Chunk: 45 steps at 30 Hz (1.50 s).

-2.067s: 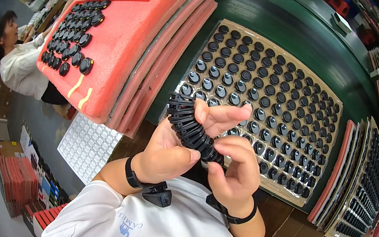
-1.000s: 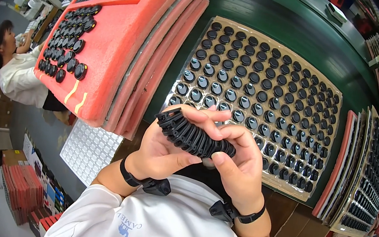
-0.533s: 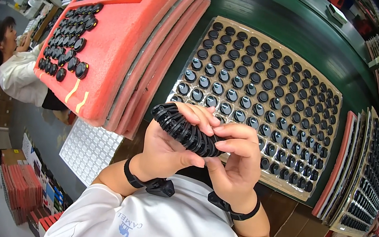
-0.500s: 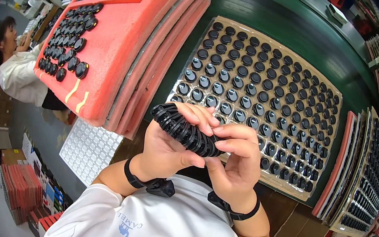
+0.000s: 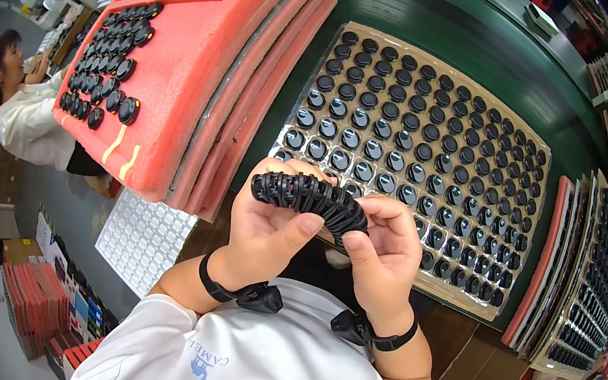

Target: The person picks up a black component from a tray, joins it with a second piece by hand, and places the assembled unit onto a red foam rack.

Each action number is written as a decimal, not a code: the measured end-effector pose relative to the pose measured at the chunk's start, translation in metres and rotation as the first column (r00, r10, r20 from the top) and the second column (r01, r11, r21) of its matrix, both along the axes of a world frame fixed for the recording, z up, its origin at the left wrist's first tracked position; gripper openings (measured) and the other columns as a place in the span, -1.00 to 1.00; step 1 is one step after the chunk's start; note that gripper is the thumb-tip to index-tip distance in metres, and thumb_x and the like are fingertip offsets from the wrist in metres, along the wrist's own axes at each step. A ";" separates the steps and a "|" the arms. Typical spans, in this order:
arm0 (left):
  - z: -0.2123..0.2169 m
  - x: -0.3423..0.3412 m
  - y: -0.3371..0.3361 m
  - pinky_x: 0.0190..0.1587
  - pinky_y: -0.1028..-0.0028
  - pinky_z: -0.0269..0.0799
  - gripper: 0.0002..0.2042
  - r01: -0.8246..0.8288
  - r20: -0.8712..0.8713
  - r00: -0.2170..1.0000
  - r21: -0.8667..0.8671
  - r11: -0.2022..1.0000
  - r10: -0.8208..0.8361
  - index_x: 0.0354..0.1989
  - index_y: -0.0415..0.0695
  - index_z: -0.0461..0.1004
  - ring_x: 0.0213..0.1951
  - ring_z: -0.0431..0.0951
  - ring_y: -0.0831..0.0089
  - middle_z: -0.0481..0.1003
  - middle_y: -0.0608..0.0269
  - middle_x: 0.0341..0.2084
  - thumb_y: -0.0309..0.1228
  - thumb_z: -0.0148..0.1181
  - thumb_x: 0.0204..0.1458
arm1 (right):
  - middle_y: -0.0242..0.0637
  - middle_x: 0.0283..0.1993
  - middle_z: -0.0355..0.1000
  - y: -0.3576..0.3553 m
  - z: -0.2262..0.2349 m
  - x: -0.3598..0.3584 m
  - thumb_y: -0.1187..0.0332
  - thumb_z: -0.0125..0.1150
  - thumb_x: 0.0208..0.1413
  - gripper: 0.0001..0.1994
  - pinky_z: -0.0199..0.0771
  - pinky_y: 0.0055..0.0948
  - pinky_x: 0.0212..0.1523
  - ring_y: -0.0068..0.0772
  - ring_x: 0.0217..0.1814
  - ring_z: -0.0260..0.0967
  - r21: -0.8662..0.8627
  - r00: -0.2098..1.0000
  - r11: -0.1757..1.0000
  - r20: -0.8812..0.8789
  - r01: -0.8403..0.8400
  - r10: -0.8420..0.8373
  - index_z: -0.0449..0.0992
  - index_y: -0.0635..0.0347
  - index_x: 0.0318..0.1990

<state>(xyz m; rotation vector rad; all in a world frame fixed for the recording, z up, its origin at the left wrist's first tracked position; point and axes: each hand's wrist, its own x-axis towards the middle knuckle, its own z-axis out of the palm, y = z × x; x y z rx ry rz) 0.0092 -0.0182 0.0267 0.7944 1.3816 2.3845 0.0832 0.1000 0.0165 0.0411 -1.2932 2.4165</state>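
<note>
A curved row of several thin black round parts [image 5: 311,197], pressed face to face, is held between both hands in front of my chest. My left hand [image 5: 265,219] wraps around its left part, thumb on the near side. My right hand [image 5: 388,252] closes on its right end, thumb in front and fingers behind. Just beyond my hands lies a brown tray with clear plastic pockets [image 5: 452,297]. Glossy black round pieces [image 5: 373,150] sit in rows across it. What the fingers press on behind the row is hidden.
At the left stands a stack of red foam trays [image 5: 179,79], with black round parts on top. A white pocketed sheet [image 5: 142,237] lies below it. More filled trays [image 5: 564,304] stack at the right. A co-worker [image 5: 27,112] is at the far left. The worktop [image 5: 453,16] is green.
The row of black parts has turned from sloping down rightward to nearly level with an arched bend. My right fingers have moved behind its right end, and both thumbs now lie along the near side.
</note>
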 end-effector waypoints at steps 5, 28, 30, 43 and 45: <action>-0.004 -0.005 -0.002 -0.37 0.49 0.57 -0.69 0.052 0.043 0.998 0.000 0.999 -0.052 -0.20 -0.22 0.18 -0.21 0.46 0.40 0.32 0.05 -0.18 -0.58 0.21 -0.03 | -0.20 -0.13 0.39 0.004 -0.001 -0.001 0.53 0.15 0.07 -0.72 0.37 -0.45 -0.04 -0.46 -0.14 0.38 -0.132 0.991 0.988 0.089 -0.085 0.097 0.30 0.36 -0.07; -0.007 -0.011 -0.001 -0.03 0.25 0.36 -0.61 0.150 -0.023 0.987 -0.175 0.973 -0.156 -0.21 -0.21 0.24 -0.18 0.45 0.29 0.43 0.05 -0.33 -0.22 0.24 -0.01 | -0.22 -0.10 0.39 0.003 -0.027 -0.003 0.32 -0.07 0.24 -0.68 0.43 -0.46 -0.19 -0.38 -0.17 0.41 -0.449 0.818 0.794 0.206 -0.409 0.538 0.27 0.25 0.09; -0.005 -0.011 -0.001 -0.04 0.25 0.36 -0.63 0.151 0.024 0.989 -0.176 0.973 -0.149 -0.22 -0.20 0.24 -0.17 0.45 0.29 0.43 0.04 -0.32 -0.22 0.22 0.01 | -0.23 -0.10 0.38 0.006 -0.030 -0.002 0.32 -0.04 0.22 -0.68 0.43 -0.43 -0.18 -0.41 -0.16 0.39 -0.462 0.804 0.770 0.179 -0.440 0.567 0.27 0.25 0.08; 0.019 -0.015 -0.014 -0.08 0.52 0.23 -0.49 0.090 -0.140 0.979 -0.371 0.924 -0.152 0.07 -0.28 0.33 -0.25 0.31 0.50 0.34 0.20 -0.22 -0.47 0.28 -0.11 | -0.24 -0.11 0.35 0.007 -0.022 -0.001 0.51 0.14 0.06 -0.69 0.43 -0.48 -0.15 -0.42 -0.18 0.39 -0.294 0.961 0.945 0.183 -0.146 0.205 0.27 0.26 -0.04; 0.027 -0.011 -0.017 -0.04 0.50 0.23 -0.49 0.281 0.190 0.951 -0.202 0.938 -0.244 0.07 -0.29 0.32 -0.19 0.33 0.49 0.34 0.21 -0.19 -0.51 0.26 -0.12 | -0.24 -0.11 0.35 0.008 -0.020 0.001 0.54 0.16 0.04 -0.68 0.43 -0.50 -0.15 -0.42 -0.19 0.40 -0.277 0.967 0.954 0.189 -0.114 0.170 0.27 0.26 -0.04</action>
